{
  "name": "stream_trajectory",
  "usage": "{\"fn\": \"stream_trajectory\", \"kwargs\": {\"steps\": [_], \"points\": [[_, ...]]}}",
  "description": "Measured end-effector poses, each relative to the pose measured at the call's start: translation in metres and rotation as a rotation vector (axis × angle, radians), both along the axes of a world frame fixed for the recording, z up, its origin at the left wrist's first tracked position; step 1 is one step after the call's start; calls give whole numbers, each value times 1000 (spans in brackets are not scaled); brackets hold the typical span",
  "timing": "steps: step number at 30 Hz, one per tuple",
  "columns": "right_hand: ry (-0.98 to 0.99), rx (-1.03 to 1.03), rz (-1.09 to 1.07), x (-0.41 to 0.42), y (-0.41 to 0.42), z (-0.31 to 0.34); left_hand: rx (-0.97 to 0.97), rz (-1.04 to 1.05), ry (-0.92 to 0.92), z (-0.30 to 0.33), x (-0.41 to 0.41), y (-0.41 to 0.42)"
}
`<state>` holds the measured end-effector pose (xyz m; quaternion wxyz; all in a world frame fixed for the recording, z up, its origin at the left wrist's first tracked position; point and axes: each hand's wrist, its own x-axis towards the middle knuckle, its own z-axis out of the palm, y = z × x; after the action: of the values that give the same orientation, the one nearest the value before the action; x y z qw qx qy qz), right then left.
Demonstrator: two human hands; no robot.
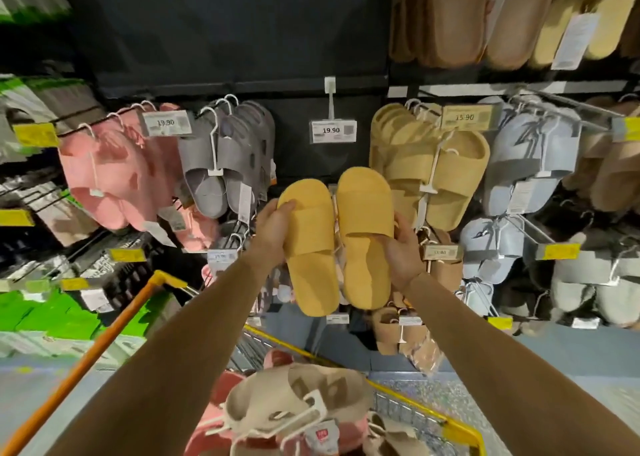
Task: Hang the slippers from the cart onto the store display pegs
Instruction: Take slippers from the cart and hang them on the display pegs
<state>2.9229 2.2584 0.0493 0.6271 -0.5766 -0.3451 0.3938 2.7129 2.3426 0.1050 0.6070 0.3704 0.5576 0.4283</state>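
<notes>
I hold a pair of yellow slippers upright in front of the display wall. My left hand grips the left slipper at its strap. My right hand grips the outer edge of the right slipper. Just above them an empty peg sticks out of the black panel, carrying a 19.90 price tag. Below my arms, the cart holds beige slippers on a white hanger, with pink ones under them.
Hung pairs flank the empty peg: pink slippers and grey slippers to the left, tan slippers and light blue slippers to the right. Brown fuzzy slippers hang on the upper right. The cart's orange handle runs lower left.
</notes>
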Motion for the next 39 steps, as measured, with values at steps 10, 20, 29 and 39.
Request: {"fn": "stream_trajectory", "kwargs": {"steps": [10, 20, 29, 39], "points": [[119, 37, 54, -10, -15, 7, 89, -40, 173, -1, -19, -13], [301, -10, 168, 1, -33, 12, 285, -305, 422, -1, -13, -37], [236, -182, 444, 14, -60, -11, 139, -51, 136, 11, -31, -48], [-10, -100, 489, -15, -65, 38, 147, -130, 138, 25, -41, -67]]}}
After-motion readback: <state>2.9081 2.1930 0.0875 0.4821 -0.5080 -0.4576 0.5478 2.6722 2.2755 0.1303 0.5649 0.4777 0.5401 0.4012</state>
